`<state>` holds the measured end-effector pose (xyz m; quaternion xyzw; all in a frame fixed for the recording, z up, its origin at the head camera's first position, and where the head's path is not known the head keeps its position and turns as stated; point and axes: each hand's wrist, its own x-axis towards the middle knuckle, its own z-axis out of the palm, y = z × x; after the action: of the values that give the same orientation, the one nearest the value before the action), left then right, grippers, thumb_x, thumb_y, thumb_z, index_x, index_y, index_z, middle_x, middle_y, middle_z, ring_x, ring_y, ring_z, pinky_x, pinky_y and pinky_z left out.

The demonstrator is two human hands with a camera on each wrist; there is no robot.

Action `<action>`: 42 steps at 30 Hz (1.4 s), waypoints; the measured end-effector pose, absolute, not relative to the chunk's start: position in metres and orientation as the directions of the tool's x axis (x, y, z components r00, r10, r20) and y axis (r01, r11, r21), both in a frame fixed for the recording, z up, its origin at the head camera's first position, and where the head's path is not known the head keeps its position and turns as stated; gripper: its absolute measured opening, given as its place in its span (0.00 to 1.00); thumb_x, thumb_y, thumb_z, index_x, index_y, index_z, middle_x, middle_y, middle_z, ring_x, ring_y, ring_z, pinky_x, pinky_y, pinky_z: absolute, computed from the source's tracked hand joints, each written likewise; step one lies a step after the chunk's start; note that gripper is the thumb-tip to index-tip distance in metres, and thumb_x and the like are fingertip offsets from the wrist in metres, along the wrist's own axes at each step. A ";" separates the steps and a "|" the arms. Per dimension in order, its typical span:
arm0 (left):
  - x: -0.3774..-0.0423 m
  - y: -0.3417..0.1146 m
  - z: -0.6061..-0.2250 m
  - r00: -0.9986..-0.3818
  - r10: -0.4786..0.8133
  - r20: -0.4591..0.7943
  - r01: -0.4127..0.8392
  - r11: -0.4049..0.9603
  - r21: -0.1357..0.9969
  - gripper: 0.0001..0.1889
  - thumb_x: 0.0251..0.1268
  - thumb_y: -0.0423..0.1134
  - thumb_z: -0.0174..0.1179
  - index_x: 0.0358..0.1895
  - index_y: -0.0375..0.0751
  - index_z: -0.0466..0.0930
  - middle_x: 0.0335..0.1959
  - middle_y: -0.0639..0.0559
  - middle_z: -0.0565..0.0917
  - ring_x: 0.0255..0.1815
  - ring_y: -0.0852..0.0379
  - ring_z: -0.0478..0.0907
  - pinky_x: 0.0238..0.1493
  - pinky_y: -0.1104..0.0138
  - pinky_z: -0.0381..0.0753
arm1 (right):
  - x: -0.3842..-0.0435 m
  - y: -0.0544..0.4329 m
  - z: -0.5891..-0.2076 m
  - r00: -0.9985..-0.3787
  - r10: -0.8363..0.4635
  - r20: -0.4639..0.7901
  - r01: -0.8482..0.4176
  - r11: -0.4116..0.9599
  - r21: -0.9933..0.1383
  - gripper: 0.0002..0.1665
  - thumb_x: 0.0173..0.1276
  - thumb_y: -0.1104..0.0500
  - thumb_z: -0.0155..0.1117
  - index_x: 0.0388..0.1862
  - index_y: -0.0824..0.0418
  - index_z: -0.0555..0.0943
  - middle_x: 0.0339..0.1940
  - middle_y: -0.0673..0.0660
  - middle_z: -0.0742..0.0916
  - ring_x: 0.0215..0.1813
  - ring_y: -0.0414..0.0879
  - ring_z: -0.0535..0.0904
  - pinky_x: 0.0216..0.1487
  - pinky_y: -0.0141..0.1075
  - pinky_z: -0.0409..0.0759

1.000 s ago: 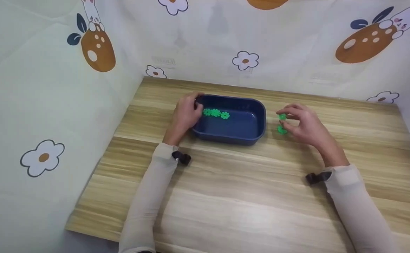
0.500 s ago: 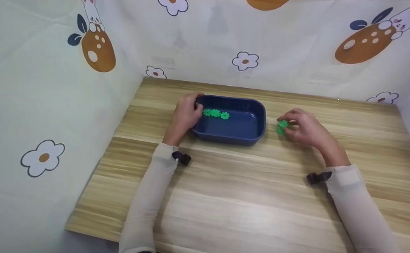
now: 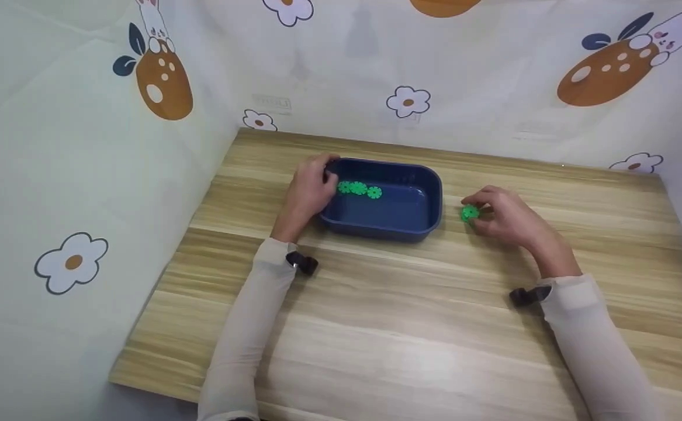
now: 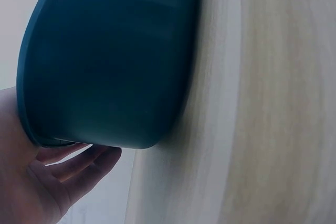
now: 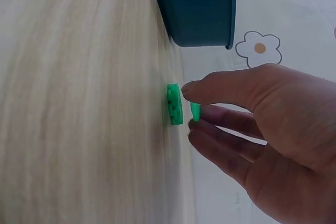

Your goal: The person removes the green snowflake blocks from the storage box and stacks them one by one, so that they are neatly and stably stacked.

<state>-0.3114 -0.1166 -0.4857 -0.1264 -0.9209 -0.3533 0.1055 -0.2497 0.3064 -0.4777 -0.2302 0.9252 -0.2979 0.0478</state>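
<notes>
The left hand (image 3: 311, 187) grips the left end of a dark blue, rounded rectangular plastic tub (image 3: 376, 230), thumb over the rim, presumably to steady it on the wood-grain bench (image 3: 376, 321). Inside, three green flower-shaped plastic discs (image 3: 358, 187) lie in a row along the far side. Right of the tub, the right hand (image 3: 510, 216) pinches a bright green notched plastic disc (image 5: 195, 110) between thumb and fingers, a hold that seems to leave its underside free above a green notched plastic piece (image 5: 175, 104) on the bench. That lower piece may be several layers; the side view is too small to be sure.

Compared with a second ago, the pinched disc sits lower, almost over that piece; tub and left hand are unmoved.
</notes>
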 end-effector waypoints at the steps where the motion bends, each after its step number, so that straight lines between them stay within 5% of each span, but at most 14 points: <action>1: -0.311 -0.117 -0.486 -0.947 0.158 0.280 0.305 0.718 0.625 0.21 0.73 0.33 0.58 0.66 0.43 0.85 0.62 0.42 0.88 0.63 0.48 0.83 0.67 0.52 0.82 | -0.250 0.306 -0.478 -0.890 -0.453 0.049 -0.398 0.719 -0.569 0.25 0.64 0.72 0.72 0.61 0.71 0.86 0.54 0.67 0.88 0.56 0.62 0.87 0.61 0.56 0.87; 42: -0.311 -0.117 -0.486 -0.956 0.152 0.251 0.282 0.710 0.645 0.21 0.76 0.33 0.58 0.69 0.43 0.83 0.66 0.43 0.86 0.61 0.52 0.81 0.69 0.55 0.81 | -0.249 0.306 -0.483 -0.890 -0.455 0.036 -0.388 0.710 -0.588 0.23 0.67 0.72 0.72 0.62 0.71 0.86 0.54 0.67 0.90 0.55 0.63 0.89 0.60 0.57 0.86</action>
<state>-0.3114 -0.1169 -0.4865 -0.1180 -0.9202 -0.3623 0.0900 -0.2485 0.3063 -0.4830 -0.2283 0.9231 -0.3045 0.0557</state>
